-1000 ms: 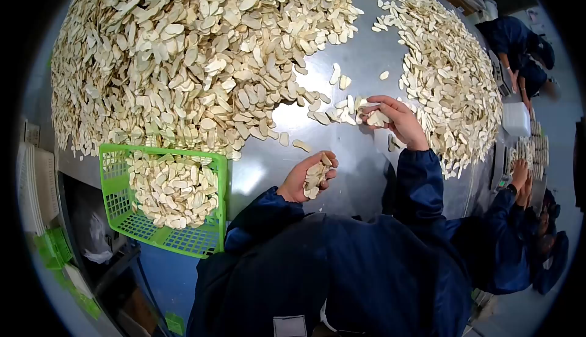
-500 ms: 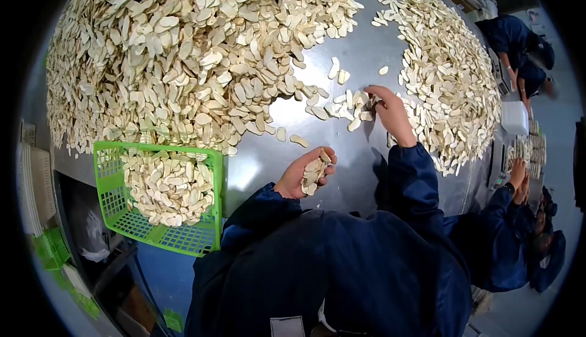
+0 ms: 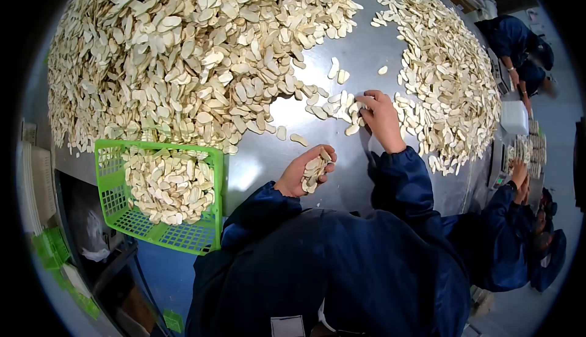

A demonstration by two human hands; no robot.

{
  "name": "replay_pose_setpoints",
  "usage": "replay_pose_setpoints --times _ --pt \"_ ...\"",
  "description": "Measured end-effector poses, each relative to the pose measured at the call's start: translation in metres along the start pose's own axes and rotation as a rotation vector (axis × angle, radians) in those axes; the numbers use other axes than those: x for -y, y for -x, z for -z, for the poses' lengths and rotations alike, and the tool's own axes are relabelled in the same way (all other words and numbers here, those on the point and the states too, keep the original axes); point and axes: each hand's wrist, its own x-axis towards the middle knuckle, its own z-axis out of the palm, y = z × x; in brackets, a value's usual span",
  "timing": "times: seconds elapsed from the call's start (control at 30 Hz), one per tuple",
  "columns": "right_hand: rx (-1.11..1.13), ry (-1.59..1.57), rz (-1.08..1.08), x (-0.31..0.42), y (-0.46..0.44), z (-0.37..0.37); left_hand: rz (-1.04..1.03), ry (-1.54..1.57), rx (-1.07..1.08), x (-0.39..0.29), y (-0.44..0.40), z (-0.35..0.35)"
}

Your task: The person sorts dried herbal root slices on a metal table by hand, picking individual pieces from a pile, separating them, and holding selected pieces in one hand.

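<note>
From my remote seat, through the head camera, I see the left hand (image 3: 292, 177) palm-up above the metal table (image 3: 348, 181), its fingers curled around a small handful of pale oval slices (image 3: 313, 171). The right hand (image 3: 384, 122) is at the right end of a loose cluster (image 3: 339, 106) of the same slices, thumb and index finger bent and close to each other; I cannot tell whether they are clamped on a slice. To my left, a large heap (image 3: 201, 50) of slices covers much of the tabletop, and the cluster lies just off its right edge. A second, flatter pile (image 3: 455, 80) spreads beyond the right hand. Nearer the body on the left, I have a green plastic basket (image 3: 162, 234), tilted, with a mound of slices (image 3: 171, 187) inside. Along the right side, I make out a white container (image 3: 514, 118) and co-workers in dark blue clothing (image 3: 497, 248), one with hands (image 3: 519, 174) at some slices.
</note>
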Motion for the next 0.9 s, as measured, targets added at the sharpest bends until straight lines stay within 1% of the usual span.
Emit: replay_pose_setpoints --times 0.03,0.17,0.27,0.37,0.4,0.5,0.53,0.63,0.7,0.77,0.8,0.9 --pt "-0.015 0.032 0.025 -0.003 0.001 -0.001 -0.006 0.003 0.001 0.0 0.0 0.0" --pt "-0.016 -0.099 -0.112 -0.008 0.004 0.003 -0.014 0.025 -0.011 0.0 -0.001 0.002" --pt "-0.014 -0.013 -0.075 -0.002 0.008 0.007 -0.016 0.053 -0.017 0.0 -0.001 0.002" --pt "0.061 -0.018 0.025 0.009 0.012 -0.001 -0.017 0.086 -0.014 0.0 -0.001 0.0" --pt "0.037 0.014 0.049 0.01 0.013 -0.002 -0.018 0.09 -0.019 -0.001 -0.001 0.001" --pt "-0.05 0.069 -0.046 0.012 0.01 -0.002 -0.035 0.114 0.014 0.001 -0.001 0.007" --pt "-0.151 0.064 -0.013 0.017 0.008 0.0 -0.038 0.124 0.023 0.001 0.0 0.006" --pt "-0.241 0.058 0.136 0.032 -0.002 -0.009 -0.044 0.134 0.023 0.0 0.002 0.008" --pt "-0.107 0.033 0.202 0.044 -0.001 -0.021 -0.052 0.132 0.003 0.0 0.004 0.01" --pt "-0.023 0.131 0.222 0.052 -0.001 -0.033 -0.063 0.147 0.015 0.001 0.007 0.009" --pt "-0.059 0.103 0.265 0.051 -0.002 -0.037 -0.071 0.149 0.026 0.002 0.009 0.01" --pt "-0.1 0.008 0.133 0.038 0.0 -0.035 -0.102 0.144 0.029 0.003 0.017 0.014"
